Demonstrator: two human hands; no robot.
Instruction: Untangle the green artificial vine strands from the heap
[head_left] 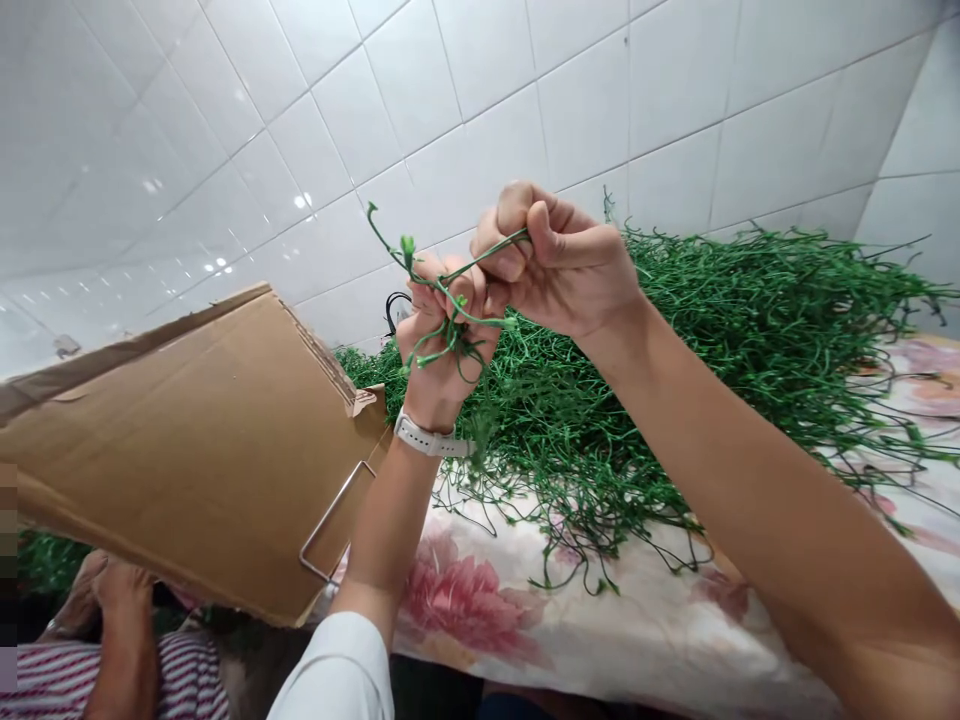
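Note:
In the head view my left hand is raised, fingers curled round a small bunch of thin green stems with bud-like tips that look like artificial plant stems. A white watch strap circles that wrist. Close beside it on the right, my right hand pinches the end of one stem between thumb and bent fingers. The stem runs across between both hands. Behind and below them lies a large heap of similar green stems, partly hidden by my forearms.
A floral cloth lies under the heap. On the left leans a big cardboard sheet with a bent metal wire at its corner. Past it, another person's arms show at lower left. A white tiled wall rises behind.

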